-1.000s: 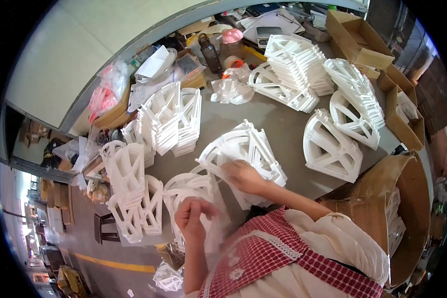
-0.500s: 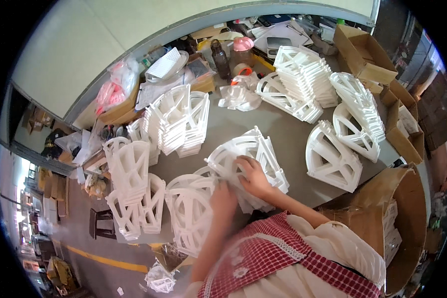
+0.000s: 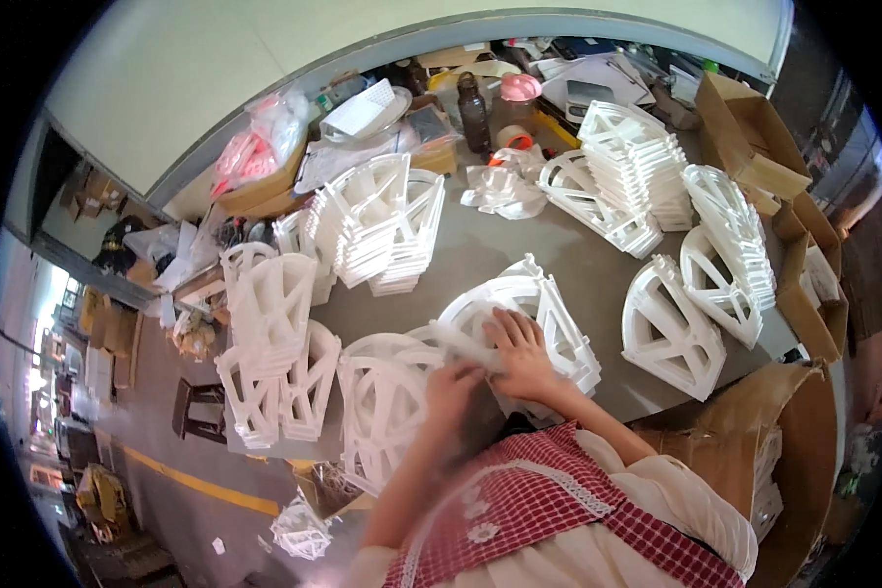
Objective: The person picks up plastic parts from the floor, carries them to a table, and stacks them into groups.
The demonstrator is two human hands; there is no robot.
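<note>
White fan-shaped plastic frames with open spokes stand in several stacks on the grey table (image 3: 441,250). At the near middle, my right hand (image 3: 524,361) closes its bent fingers over a motion-blurred white frame (image 3: 468,333), above a stack of such frames (image 3: 559,318). Pressed close on its left, my left hand (image 3: 451,394) has its fingers curled at the lower edge of that blurred frame. Its fingertips are partly smeared and hidden. Just left of my left hand sits another stack of frames (image 3: 382,387).
More frame stacks stand at left (image 3: 274,314), far middle (image 3: 377,216) and far right (image 3: 622,167). Cardboard boxes (image 3: 745,127) line the right edge, with a large open carton (image 3: 804,441) near my right arm. A brown bottle (image 3: 473,113) and a pink-lidded jar (image 3: 519,93) stand behind.
The whole view has turned slightly. My left hand has come in closer against my right hand, and the blurred frame has shifted between them. The surrounding stacks look unchanged.
</note>
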